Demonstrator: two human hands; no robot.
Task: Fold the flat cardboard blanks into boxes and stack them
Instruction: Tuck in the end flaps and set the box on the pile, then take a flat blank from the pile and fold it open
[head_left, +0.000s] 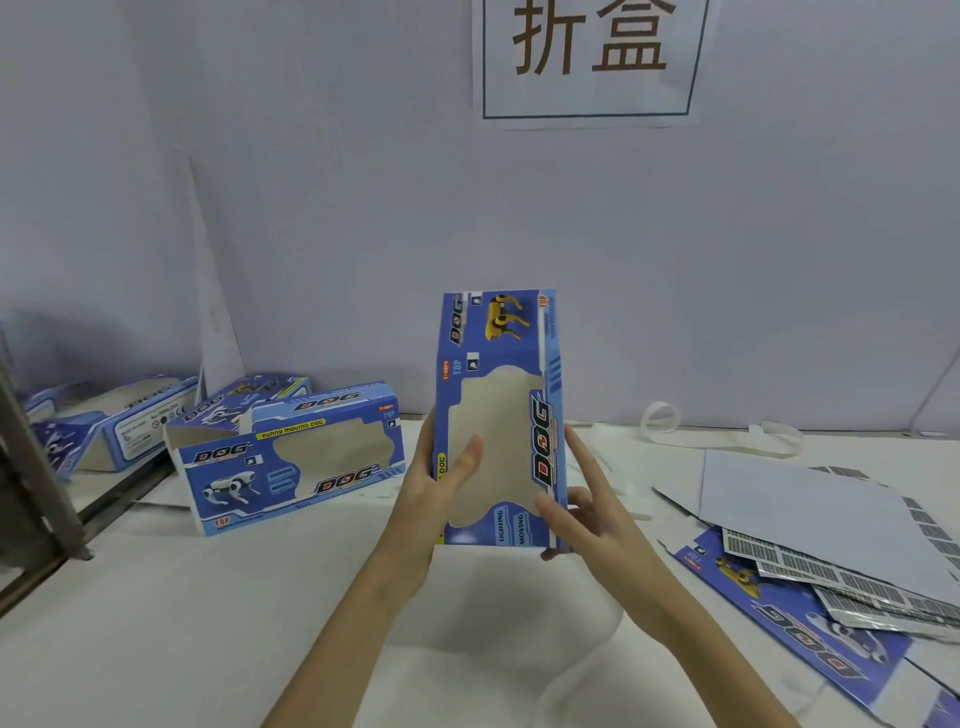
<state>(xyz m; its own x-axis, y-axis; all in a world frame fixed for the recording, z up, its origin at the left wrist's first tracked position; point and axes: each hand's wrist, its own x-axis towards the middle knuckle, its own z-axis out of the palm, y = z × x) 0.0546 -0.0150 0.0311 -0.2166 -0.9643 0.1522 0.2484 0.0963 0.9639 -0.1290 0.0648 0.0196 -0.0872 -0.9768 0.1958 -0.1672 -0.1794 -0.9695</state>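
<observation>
Blue box printed with a yellow dog and red-black "DOG"; white table.

Soft, even, bluish light; faint shadows under the forearms, wide-angle bending at the edges, slight overall blur.

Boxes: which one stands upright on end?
The box held in both hands, centre, long axis vertical. The folded boxes at left lie lengthwise on the table.
</observation>
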